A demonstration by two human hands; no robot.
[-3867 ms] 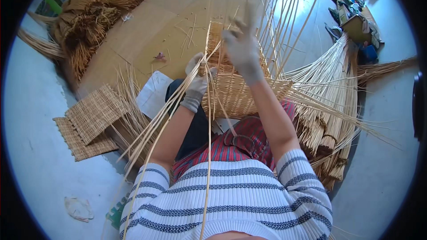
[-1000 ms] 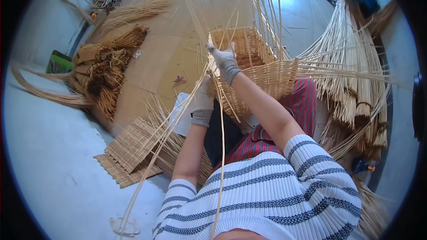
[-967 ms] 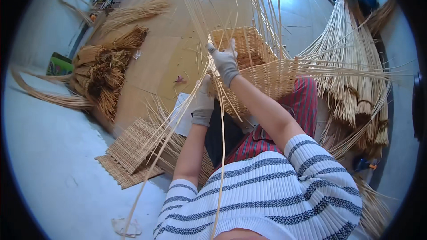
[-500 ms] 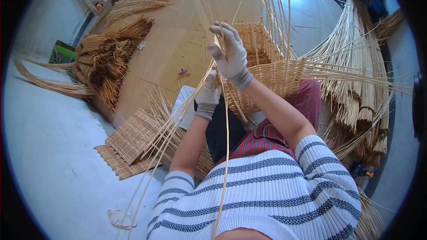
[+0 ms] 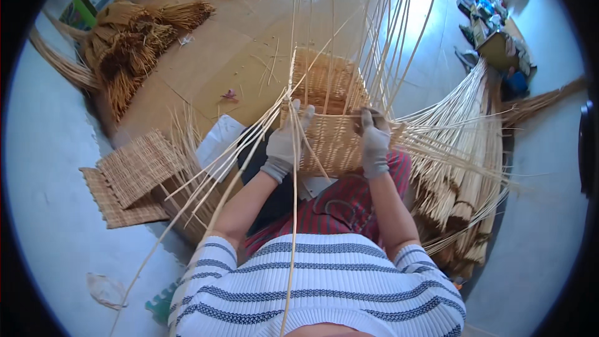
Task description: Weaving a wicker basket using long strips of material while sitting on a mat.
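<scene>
A partly woven wicker basket rests on my lap, its opening facing away and up. Long pale canes stand up from its rim and others fan out at both near corners. My left hand, in a white glove, grips the near left corner, thumb up at the rim, beside a bunch of canes. At the near right corner my gloved right hand holds the wall, fingers bent over the rim. One long loose cane runs from the left corner down across my shirt.
Woven square panels lie on the floor at the left. Brown bundles are heaped at the far left, a big sheaf of pale canes at the right. A white sheet lies by my left knee. Assorted items stand far right.
My right hand has come down from the canes above the left corner to the basket's right corner. The basket has turned to face squarely away. My left hand stays at the left corner.
</scene>
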